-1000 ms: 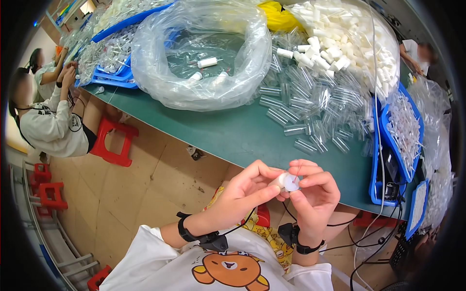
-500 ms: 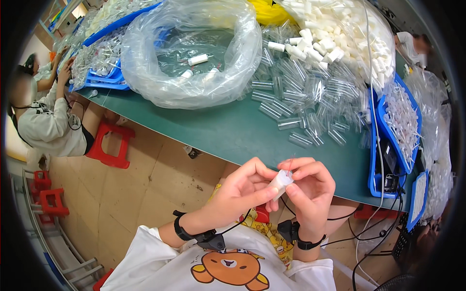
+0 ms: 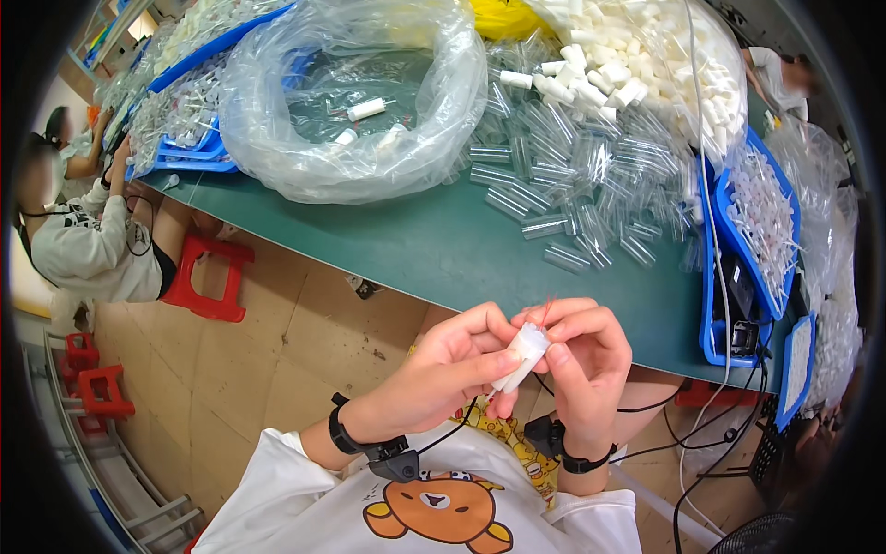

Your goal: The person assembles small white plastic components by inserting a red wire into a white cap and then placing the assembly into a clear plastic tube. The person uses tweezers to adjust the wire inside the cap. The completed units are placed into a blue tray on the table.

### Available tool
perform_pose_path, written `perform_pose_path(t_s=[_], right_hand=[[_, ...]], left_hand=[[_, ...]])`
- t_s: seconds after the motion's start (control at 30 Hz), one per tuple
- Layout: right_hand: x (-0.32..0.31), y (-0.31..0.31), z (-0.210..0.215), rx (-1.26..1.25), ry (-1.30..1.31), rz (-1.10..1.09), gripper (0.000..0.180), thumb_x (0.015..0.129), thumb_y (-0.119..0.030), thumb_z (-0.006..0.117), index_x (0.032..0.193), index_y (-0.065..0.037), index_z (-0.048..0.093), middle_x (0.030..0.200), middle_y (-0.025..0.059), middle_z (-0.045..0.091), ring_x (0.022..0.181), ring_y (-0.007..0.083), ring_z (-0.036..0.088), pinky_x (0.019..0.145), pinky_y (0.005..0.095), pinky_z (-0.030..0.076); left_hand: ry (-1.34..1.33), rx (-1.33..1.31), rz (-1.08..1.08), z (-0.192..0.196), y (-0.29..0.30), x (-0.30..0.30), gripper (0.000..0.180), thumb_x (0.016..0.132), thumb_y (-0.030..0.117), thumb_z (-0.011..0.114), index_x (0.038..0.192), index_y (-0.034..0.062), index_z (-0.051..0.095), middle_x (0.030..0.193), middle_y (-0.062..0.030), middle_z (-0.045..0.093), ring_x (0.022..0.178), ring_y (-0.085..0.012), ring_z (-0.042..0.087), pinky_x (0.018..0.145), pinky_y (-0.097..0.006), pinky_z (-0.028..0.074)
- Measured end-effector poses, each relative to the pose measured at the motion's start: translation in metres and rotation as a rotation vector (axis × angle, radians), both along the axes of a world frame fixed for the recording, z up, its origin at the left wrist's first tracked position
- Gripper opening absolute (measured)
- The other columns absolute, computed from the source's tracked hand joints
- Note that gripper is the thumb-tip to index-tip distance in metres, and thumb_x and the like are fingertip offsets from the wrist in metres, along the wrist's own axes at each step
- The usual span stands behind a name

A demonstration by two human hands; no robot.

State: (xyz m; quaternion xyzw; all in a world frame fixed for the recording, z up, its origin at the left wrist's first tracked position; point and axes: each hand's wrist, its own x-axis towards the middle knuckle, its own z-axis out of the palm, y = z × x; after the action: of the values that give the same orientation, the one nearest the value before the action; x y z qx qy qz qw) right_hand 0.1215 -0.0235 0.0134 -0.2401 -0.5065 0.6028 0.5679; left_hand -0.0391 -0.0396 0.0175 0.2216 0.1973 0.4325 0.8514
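Observation:
A small white cylinder (image 3: 524,356) is held over the table's near edge, tilted, its top end away from me. Thin red strands stick out of that top end. My left hand (image 3: 461,360) is closed round the cylinder's side, with the thumb lying along it. At the top end, my right hand (image 3: 587,346) has its thumb and fingertips closed on the rim, close to the red strands. Whether the right fingertips also pinch the strands is too small to tell. A black band with a small device sits on each wrist.
An open clear plastic bag (image 3: 254,138) holds several white cylinders. Behind my hands lie many clear tubes (image 3: 563,194), and a bag of white cylinders (image 3: 637,74). Blue trays (image 3: 706,323) with small parts stand at right, near cables. People sit at the far left and right.
The cylinder has turned a little in my fingers and shifted slightly left, showing more of its lower end. Both hands keep hold of it. The view has shifted slightly.

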Motion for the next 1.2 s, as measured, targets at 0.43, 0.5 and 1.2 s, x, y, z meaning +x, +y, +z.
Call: perform_pose_path(t_s=[0.43, 0.5, 1.2], right_hand=[[0.016, 0.001, 0.004, -0.059, -0.028, 0.052, 0.044, 0.078, 0.000, 0.054, 0.118, 0.007, 0.040, 0.106, 0.0204, 0.056, 0.107, 0.0285, 0.051, 0.095, 0.0433, 0.036], [0.017, 0.002, 0.008, -0.145, 0.003, 0.192, 0.042, 0.077, -0.001, 0.055, 0.116, 0.007, 0.045, 0.114, 0.0204, 0.053, 0.111, 0.0265, 0.047, 0.096, 0.0403, 0.034], [0.021, -0.002, -0.010, -0.104, 0.069, 0.129, 0.036, 0.072, -0.002, 0.065, 0.106, 0.005, 0.055, 0.108, 0.0163, 0.050, 0.102, 0.0235, 0.049, 0.089, 0.0362, 0.039]], left_hand=[[0.077, 0.059, -0.011, 0.001, -0.003, 0.004, 0.016, 0.089, 0.013, 0.052, 0.099, 0.0028, 0.043, 0.093, -0.0127, 0.059, 0.062, -0.0093, 0.054, 0.054, -0.023, 0.044], [0.065, 0.050, -0.043, 0.002, -0.002, 0.004, 0.017, 0.089, 0.012, 0.052, 0.099, 0.0024, 0.043, 0.093, -0.0127, 0.060, 0.062, -0.0095, 0.055, 0.054, -0.023, 0.045], [0.351, 0.247, 0.120, 0.011, -0.006, 0.012, 0.019, 0.088, 0.005, 0.052, 0.105, -0.0012, 0.046, 0.096, -0.0083, 0.056, 0.078, -0.0089, 0.057, 0.064, -0.023, 0.051]])
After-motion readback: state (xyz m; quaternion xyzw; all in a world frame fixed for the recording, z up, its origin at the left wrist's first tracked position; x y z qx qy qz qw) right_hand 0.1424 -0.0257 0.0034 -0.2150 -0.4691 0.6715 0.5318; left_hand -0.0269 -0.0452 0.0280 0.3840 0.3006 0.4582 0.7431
